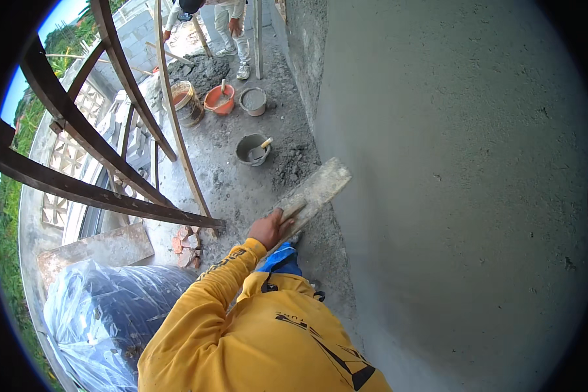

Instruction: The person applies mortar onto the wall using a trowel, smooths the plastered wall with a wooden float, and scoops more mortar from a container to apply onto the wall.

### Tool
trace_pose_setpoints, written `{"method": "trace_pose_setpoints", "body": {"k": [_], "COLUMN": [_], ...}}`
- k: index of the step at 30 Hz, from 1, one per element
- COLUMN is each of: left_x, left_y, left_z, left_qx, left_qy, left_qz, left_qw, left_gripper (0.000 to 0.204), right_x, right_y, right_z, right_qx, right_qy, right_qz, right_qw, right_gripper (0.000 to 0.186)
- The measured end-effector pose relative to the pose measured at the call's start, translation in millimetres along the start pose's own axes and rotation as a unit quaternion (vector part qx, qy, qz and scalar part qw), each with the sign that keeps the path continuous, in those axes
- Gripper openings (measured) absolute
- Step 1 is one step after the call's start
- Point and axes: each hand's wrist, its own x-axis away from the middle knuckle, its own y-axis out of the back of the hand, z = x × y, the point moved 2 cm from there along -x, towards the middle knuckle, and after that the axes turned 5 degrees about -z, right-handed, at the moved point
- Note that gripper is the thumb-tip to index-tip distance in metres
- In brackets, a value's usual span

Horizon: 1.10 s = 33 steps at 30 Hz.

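Observation:
My left hand is closed round the handle of a plastering float, a long flat board smeared with grey mortar. It is held in front of my body, tilted up to the right, its far end close to the wall. On the right rises a broad plastered wall, wet-looking grey with small pits and marks. My right hand does not show. Beyond the float, a black bucket with grey mortar and a light-handled tool stands on the floor beside a mortar heap.
An orange basin, a grey-filled bucket and a stained pail stand farther off. A person stands behind them. Dark curved beams and a wooden pole cross the left. Broken bricks and a plastic-wrapped bundle lie nearer.

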Motion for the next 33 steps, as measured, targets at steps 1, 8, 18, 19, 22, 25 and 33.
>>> {"method": "trace_pose_setpoints", "body": {"k": [1, 8, 18, 19, 22, 25, 33], "left_x": [13, 161, 81, 64, -4, -61, -147], "left_y": [1, -5, -11, 4, 46, 88, 159], "left_z": [41, 246, 331, 342, 375, 415, 463], "left_qx": [-0.036, -0.161, -0.041, -0.04, 0.003, 0.006, 0.013], "left_qy": [0.052, 0.35, 0.539, 0.525, 0.496, 0.428, 0.38], "left_qz": [-0.003, 0.005, 0.014, 0.008, 0.008, -0.014, -0.058], "left_qw": [0.998, 0.923, 0.841, 0.85, 0.868, 0.904, 0.923], "left_gripper": [0.041, 0.05, 0.055, 0.056, 0.053, 0.053, 0.05], "right_x": [-1, -18, -38, -38, -56, -89, -160], "right_y": [-3, -20, -86, -105, -158, -208, -295], "right_z": [11, 94, 297, 349, 425, 460, 561], "right_qx": [-0.021, -0.175, -0.272, -0.207, -0.064, 0.082, 0.137], "right_qy": [-0.003, -0.042, -0.133, -0.138, -0.189, -0.176, 0.021], "right_qz": [0.026, 0.164, 0.16, 0.07, -0.048, -0.03, 0.112], "right_qw": [0.999, 0.97, 0.94, 0.966, 0.979, 0.98, 0.984], "right_gripper": [0.026, 0.025, 0.027, 0.03, 0.037, 0.036, 0.04]}}
